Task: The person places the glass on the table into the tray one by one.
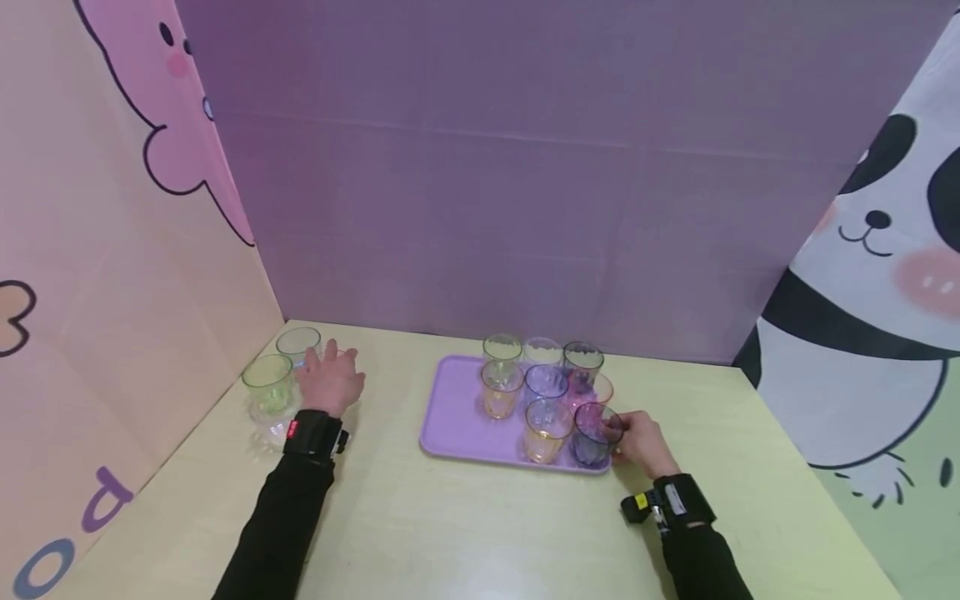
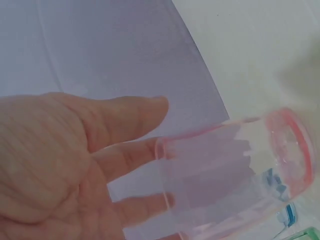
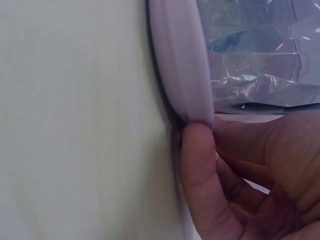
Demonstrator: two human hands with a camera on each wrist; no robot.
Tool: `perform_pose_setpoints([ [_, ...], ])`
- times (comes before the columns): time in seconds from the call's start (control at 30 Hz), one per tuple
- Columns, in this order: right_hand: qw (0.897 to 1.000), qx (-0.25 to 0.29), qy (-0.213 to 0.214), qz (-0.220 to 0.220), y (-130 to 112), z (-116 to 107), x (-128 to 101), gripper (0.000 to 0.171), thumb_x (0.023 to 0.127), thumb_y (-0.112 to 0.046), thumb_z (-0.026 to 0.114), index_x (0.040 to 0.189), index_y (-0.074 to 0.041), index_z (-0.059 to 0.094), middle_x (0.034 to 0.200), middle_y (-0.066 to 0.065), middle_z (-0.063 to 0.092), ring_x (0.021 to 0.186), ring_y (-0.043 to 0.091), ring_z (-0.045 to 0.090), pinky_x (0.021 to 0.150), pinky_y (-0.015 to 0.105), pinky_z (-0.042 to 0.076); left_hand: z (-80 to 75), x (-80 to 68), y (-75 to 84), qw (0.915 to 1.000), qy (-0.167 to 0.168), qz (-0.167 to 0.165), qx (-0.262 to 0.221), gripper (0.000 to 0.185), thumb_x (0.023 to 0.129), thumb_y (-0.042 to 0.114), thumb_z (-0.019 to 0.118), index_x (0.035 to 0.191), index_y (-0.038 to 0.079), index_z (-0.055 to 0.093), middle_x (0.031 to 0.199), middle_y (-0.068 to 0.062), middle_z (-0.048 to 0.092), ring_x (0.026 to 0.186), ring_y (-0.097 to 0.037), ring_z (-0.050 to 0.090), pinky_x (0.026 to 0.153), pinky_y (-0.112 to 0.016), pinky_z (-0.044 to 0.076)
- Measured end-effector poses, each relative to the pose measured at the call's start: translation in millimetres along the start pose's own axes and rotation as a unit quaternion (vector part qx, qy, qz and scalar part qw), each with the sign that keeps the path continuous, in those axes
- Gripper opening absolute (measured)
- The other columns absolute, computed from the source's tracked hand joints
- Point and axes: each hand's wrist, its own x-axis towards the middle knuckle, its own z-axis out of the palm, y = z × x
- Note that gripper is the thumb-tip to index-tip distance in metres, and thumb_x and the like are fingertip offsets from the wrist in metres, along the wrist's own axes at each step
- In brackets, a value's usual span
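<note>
**Tumblers, tinted clear plastic — lot on table and tray**

Item in right hand [image 1: 643, 442]: dark purple tumbler [image 1: 595, 433], upright at the near right corner of the lilac tray [image 1: 457, 417], fingers curled round its side. Item at left hand [image 1: 328, 379]: pink-rimmed tumbler [image 2: 235, 170], on the yellow table [image 1: 465, 525] beside the green tumbler [image 1: 267, 385]; fingers lie straight against its wall, not gripping. Handling, judged: light, stiff, smooth, likely slippery, easily tipped. Take hold round the mid-wall, not the rim.

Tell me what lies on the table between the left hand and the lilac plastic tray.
Nothing: in the head view the pale yellow-green table is bare between the left hand and the lilac plastic tray.
</note>
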Motion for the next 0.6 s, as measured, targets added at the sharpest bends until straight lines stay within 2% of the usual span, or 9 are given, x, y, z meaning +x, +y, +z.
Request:
perform_pose_setpoints([
  [0.07,1.0,0.004,-0.001,-0.002,0,0,0,0.006,0.081,0.003,0.059,0.08,0.003,0.065,0.076,0.011,0.063,0.063,0.018,0.06,0.052,0.032,0.054,2.4,0.1,0.0,1.0,0.003,0.001,0.001,0.044,0.086,0.023,0.055,0.127,0.008,0.05,0.131,-0.03,0.034,0.12,-0.054,0.019,0.09,-0.067,0.022],
  [0.17,1.0,0.008,-0.001,0.0,0,1,1,0.005,0.081,0.002,0.06,0.078,0.002,0.065,0.074,0.01,0.063,0.063,0.018,0.061,0.053,0.032,0.055,5.8,0.2,-0.3,0.9998,0.014,0.007,0.015,0.044,0.085,0.018,0.055,0.128,0.01,0.049,0.124,-0.033,0.038,0.114,-0.055,0.025,0.089,-0.064,0.024],
  [0.37,1.0,0.01,0.0,-0.003,-1,1,-1,0.006,0.081,0.003,0.06,0.078,0.003,0.065,0.077,0.011,0.063,0.063,0.018,0.061,0.053,0.032,0.055,13.0,1.0,0.4,0.9978,0.035,0.033,0.046,0.044,0.084,0.006,0.051,0.128,0.012,0.05,0.119,-0.03,0.042,0.104,-0.05,0.036,0.087,-0.058,0.028],
  [0.6,1.0,0.008,0.003,-0.011,0,1,-1,0.006,0.079,0.004,0.06,0.082,0.004,0.066,0.079,0.013,0.065,0.063,0.019,0.062,0.052,0.032,0.054,19.3,5.7,0.7,0.9952,0.047,0.056,0.065,0.04,0.086,0.008,0.052,0.125,0.014,0.054,0.113,-0.028,0.044,0.098,-0.045,0.034,0.08,-0.053,0.03],
])
